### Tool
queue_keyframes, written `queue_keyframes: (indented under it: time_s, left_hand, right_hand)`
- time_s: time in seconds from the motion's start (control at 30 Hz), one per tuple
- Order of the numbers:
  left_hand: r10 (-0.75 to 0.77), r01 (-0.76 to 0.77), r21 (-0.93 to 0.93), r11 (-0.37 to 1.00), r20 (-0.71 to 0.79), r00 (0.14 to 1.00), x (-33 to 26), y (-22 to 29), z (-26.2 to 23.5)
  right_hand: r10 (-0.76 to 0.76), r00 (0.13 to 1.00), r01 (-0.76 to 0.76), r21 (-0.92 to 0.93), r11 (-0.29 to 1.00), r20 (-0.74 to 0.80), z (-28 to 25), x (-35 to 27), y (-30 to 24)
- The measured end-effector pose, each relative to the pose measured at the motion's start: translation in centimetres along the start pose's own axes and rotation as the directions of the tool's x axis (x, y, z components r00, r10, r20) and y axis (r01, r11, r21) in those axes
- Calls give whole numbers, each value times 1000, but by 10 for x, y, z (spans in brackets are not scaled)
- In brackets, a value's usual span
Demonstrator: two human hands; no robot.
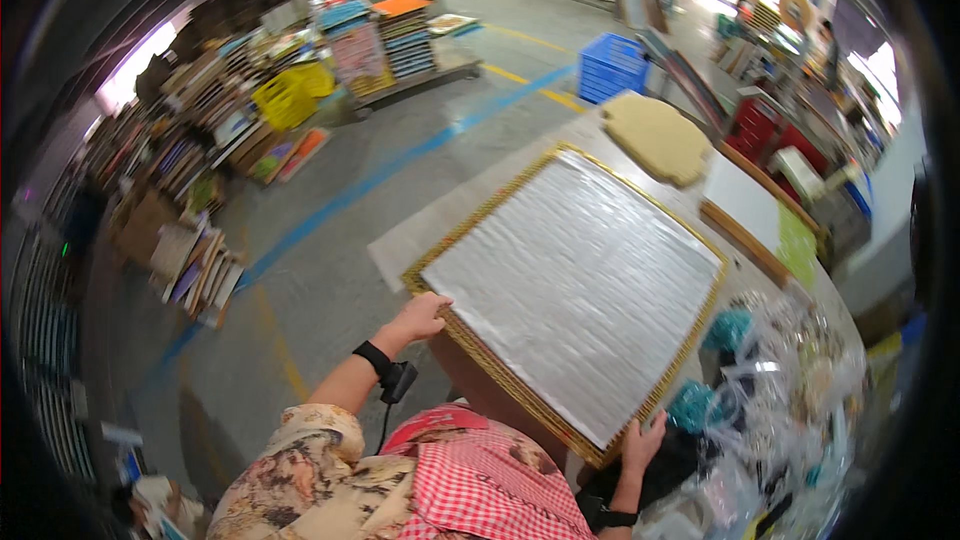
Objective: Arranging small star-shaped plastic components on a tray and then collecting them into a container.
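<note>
A large rectangular picture frame [683, 366] with an ornate gold border lies tilted across the worktable in front of me. Inside the border is a silvery, rippled sheet [575, 285]. My left hand [420, 319] grips the frame's left edge near its far-left corner, fingers closed over the rim. At the near-right corner, my right hand [641, 447] holds the edge, with its fingertips up against the border and part of its grip hidden. Both wrists wear dark bands, and a small black device hangs by the left one.
A cream scalloped board [655, 138] and a white panel with wooden edging [742, 203] lie beyond the frame on the worktable [400, 248]. Clear plastic bags [770, 370] crowd the right side. On the floor stand a blue crate [612, 68], yellow crates [290, 95] and stacked boards [405, 35].
</note>
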State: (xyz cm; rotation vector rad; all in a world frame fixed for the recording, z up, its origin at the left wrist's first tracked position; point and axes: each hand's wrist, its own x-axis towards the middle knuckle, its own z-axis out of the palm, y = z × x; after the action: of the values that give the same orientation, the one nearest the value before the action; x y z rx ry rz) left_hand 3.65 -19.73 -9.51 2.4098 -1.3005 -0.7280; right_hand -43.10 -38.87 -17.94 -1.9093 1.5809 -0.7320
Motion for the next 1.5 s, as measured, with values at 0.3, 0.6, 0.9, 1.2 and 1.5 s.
queue_keyframes:
  time_s: [0.3, 0.6, 0.9, 1.2, 1.5]
  left_hand:
    - [-304, 246, -184, 952, -451, 839, 23, -106, -5]
    - [-324, 287, -353, 891, -49, 945, 89, -99, -26]
    - [-371, 356, -344, 869, 24, 928, 83, -96, -35]
    - [-268, 225, -647, 729, 34, 963, -50, -110, -40]
    - [-688, 439, -744, 504, -38, 725, -294, -132, -28]
  right_hand:
    - [513, 687, -727, 499, 472, 515, 23, 49, 10]
    - [454, 681, -689, 295, 662, 575, 28, 41, -105]
    - [303, 707, -548, 224, 806, 640, 29, 46, -185]
    - [-12, 601, -320, 254, 913, 799, 54, 59, -233]
    - [-304, 351, -97, 357, 929, 886, 87, 56, -291]
